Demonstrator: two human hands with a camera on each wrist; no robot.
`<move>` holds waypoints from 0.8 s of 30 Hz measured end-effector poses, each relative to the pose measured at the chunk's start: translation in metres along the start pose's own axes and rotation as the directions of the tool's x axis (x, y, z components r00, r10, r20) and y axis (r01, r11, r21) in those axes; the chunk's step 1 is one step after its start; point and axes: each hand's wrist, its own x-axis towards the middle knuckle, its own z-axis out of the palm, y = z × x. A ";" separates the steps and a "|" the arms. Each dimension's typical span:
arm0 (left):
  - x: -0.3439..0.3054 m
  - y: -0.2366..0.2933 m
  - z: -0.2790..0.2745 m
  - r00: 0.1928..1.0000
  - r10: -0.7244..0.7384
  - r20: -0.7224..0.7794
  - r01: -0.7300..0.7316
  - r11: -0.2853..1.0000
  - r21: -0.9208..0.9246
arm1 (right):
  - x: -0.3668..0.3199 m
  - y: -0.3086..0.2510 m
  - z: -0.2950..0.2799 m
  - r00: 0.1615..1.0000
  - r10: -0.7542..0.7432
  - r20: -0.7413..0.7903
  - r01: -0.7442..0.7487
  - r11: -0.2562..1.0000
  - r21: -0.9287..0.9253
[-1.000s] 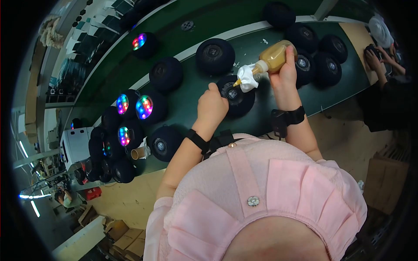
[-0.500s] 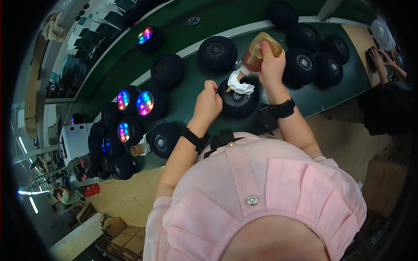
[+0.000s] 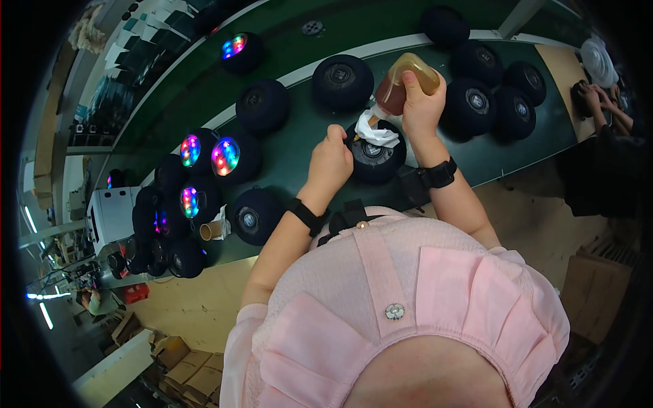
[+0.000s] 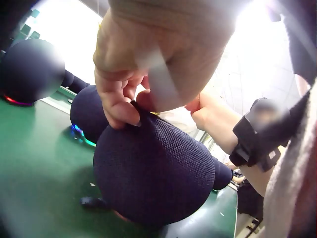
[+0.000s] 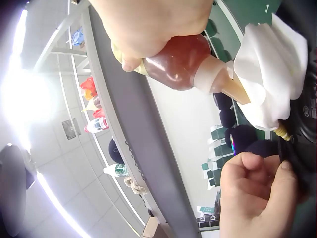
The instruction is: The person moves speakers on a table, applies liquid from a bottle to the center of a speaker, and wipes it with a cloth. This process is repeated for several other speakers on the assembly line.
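Note:
My left hand (image 3: 330,162) pinches the edge of the dark fabric cover on a round speaker (image 3: 381,163); in the left wrist view the pinched fabric (image 4: 153,163) is pulled up to a point. My right hand (image 3: 423,109) grips a soft bottle (image 3: 393,92) of amber liquid, tipped nozzle-down. White tissue (image 3: 377,135) is wrapped round the nozzle. In the right wrist view the yellowish nozzle tip (image 5: 282,132) pokes out of the tissue (image 5: 270,74) at the speaker's black face, beside the left fingers.
Several dark round speakers stand about the green table (image 3: 299,153), some with coloured lights (image 3: 226,156) at the left. A cardboard tube (image 3: 209,231) lies near the front edge. Another person's hands (image 3: 598,98) are at the far right, and a white box (image 3: 112,216) is at the left.
Since the first frame, the bottle has swung left and tipped more steeply, its tissue now lying over the speaker's face. Over the last half second the hands have barely moved.

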 end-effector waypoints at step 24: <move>0.003 0.016 0.016 0.975 -0.038 0.218 0.078 0.981 -0.177 | 0.031 -0.079 -0.124 0.744 0.659 -0.110 -0.416 0.585 0.697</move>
